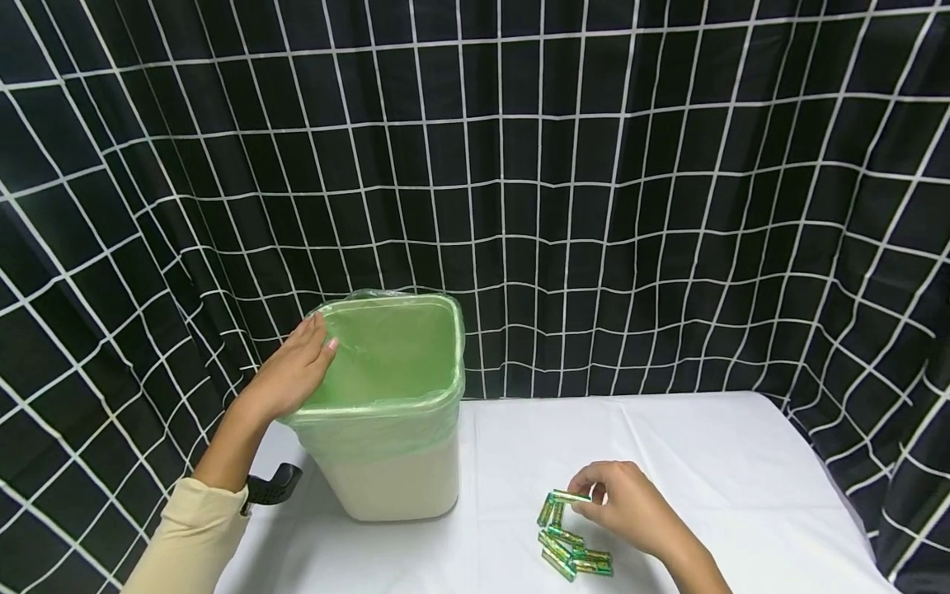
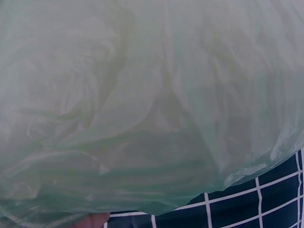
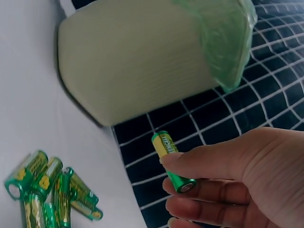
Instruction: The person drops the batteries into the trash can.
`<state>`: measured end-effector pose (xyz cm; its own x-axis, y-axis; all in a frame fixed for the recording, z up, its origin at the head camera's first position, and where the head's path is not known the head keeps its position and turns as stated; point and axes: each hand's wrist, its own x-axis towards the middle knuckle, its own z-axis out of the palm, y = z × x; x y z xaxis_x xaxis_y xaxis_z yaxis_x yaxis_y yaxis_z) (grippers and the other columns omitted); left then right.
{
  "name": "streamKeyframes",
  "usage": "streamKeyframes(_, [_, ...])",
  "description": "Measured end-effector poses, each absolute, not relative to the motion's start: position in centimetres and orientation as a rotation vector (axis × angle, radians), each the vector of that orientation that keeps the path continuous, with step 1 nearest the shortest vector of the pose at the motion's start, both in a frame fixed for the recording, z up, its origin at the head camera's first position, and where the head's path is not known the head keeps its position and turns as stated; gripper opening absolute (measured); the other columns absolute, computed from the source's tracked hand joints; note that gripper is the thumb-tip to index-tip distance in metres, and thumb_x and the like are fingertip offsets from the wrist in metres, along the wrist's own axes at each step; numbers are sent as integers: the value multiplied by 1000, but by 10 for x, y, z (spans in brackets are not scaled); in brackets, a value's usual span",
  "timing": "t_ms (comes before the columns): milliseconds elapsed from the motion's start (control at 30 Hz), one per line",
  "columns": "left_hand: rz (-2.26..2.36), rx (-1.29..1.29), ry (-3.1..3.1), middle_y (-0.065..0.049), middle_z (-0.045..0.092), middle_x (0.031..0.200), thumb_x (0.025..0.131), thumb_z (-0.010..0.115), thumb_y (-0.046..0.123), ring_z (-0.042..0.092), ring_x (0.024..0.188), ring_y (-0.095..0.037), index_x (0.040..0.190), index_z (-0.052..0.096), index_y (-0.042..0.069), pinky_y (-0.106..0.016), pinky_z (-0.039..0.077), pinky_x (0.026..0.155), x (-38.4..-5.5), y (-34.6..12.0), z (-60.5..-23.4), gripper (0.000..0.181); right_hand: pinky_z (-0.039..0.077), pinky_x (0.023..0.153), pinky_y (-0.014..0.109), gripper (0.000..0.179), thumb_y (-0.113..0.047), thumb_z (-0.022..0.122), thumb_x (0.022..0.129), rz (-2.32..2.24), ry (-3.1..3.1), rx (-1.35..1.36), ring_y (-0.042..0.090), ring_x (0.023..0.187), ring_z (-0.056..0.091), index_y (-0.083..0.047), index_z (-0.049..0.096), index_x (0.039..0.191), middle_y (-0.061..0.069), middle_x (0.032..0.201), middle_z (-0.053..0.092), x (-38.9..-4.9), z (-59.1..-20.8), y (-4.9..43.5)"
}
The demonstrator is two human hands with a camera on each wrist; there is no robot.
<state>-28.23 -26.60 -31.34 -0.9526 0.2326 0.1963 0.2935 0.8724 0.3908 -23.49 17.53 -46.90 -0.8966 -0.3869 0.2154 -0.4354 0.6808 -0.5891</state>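
Observation:
In the head view my left hand [image 1: 299, 363] rests on the left rim of a pale trash bin [image 1: 393, 483], fingers fairly straight, thumb over the edge. A thin green bag [image 1: 393, 351] lines the bin and folds over its rim. Its crinkled plastic [image 2: 152, 118] fills most of the left wrist view. On the right, my right hand [image 1: 619, 502] pinches a green and gold battery [image 3: 164, 143] between thumb and fingers, above the table. A loose pile of several similar batteries [image 3: 61, 194] lies just beside that hand, some overlapping.
A white cloth [image 1: 683, 445] covers the table, with its far edge behind the bin and its right edge sloping away. A black curtain with a white grid [image 1: 549, 198] hangs behind and on both sides. A black strap device [image 1: 273, 485] is on the left wrist.

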Motion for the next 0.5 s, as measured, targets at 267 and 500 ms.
streamKeyframes(267, [-627, -408, -2898, -32, 10, 164, 113, 28, 32, 6, 154, -43, 154, 14, -17, -55, 11, 123, -279, -269, -314, 65, 50, 58, 21, 13, -5, 82, 81, 1000, -2697, 756, -1, 67, 56, -16, 77, 87, -15, 82, 70, -231, -445, 155])
streamKeyframes(500, [-604, -408, -2911, -32, 10, 164, 113, 26, 32, 5, 154, -43, 154, 14, -17, -55, 10, 124, -279, -268, -313, 65, 50, 58, 21, 12, -5, 80, 84, 939, -2608, 852, -2, 68, 55, -14, 77, 91, -13, 84, 70, -231, -412, 142])
